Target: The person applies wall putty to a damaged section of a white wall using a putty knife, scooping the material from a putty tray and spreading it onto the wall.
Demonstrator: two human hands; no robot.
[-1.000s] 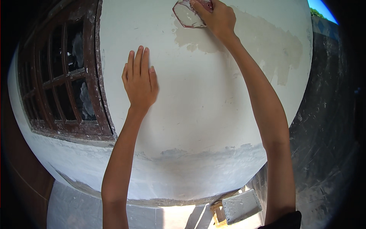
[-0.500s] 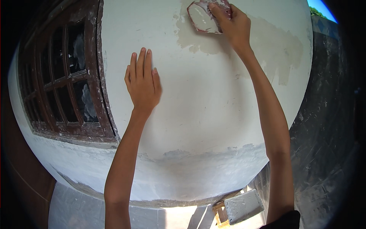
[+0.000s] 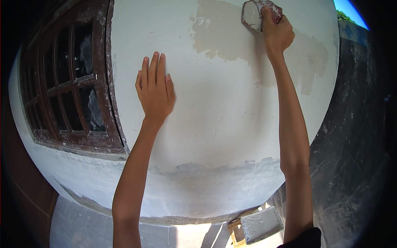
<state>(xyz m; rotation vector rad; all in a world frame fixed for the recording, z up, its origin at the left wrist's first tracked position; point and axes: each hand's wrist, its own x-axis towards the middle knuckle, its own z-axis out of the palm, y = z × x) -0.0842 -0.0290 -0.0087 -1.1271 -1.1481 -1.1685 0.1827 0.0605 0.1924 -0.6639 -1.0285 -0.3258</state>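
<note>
My right hand [image 3: 278, 36] is closed around a reddish putty spreader [image 3: 251, 15] smeared with white paste, its thumb pressed on the top. The spreader is against the upper part of a white wall [image 3: 206, 111]. A beige-grey patch [image 3: 219, 33] with ragged edges spreads over the wall to the left of the tool and below it. My left hand [image 3: 155, 93] lies flat against the wall, lower and farther left, fingers stretched up and holding nothing.
A brown wooden window [image 3: 82, 142] with dark panes, spotted with white, is set in the wall at left. Below, a paste-smeared grey slab [image 3: 261, 225] rests over a yellowish wooden object [image 3: 236, 233]. A dark wall [image 3: 351, 103] stands at right, and grey floor [image 3: 103, 231] lies below.
My right hand has moved to the right across the wall with the putty spreader, uncovering more of the beige-grey patch. My left hand stays in place.
</note>
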